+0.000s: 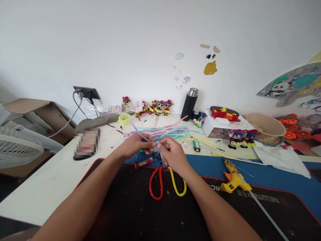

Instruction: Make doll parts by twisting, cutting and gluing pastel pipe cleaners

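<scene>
A purple pipe cleaner has one end wound into a small coil between my two hands. My left hand pinches it just left of the coil, and its free end points up and left. The coil sits at the fingertips of my right hand, which are closed on it from the right. Below my hands lie scissors with one red and one yellow handle, their blades partly hidden by my right hand. Behind my hands a pile of pink, teal and blue pipe cleaners is spread on the white table.
A yellow glue gun lies on the black mat at the right. A black thermos and several small figures stand by the wall. At the left are a phone and a fan.
</scene>
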The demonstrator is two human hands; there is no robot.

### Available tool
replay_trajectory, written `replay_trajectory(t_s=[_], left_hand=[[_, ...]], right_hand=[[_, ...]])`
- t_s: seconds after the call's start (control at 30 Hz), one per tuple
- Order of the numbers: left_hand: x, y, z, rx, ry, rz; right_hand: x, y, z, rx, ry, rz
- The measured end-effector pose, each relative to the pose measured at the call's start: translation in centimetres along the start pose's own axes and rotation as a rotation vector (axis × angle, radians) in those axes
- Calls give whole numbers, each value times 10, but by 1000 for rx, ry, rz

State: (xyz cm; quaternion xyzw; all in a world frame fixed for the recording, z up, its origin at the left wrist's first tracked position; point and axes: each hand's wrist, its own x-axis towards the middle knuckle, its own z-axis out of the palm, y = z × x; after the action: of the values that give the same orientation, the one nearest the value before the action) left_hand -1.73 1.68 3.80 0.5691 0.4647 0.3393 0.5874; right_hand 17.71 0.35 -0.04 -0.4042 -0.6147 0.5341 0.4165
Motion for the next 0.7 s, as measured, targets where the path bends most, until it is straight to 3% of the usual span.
replay_trajectory(t_s=[0.2, 0.43, 0.6, 0.7], left_hand=[[-1, 2, 1, 189, 103, 95], [-5, 5, 2, 346, 23, 108], [2, -2, 9, 43, 25, 41], [8, -11, 18, -214, 115, 18]], right_hand=[[0, 2, -4, -111, -41, 17], [-1, 2, -3, -267, -63, -18], [1, 2, -2, -117, -17, 10], [2, 2, -3, -18, 16, 19]])
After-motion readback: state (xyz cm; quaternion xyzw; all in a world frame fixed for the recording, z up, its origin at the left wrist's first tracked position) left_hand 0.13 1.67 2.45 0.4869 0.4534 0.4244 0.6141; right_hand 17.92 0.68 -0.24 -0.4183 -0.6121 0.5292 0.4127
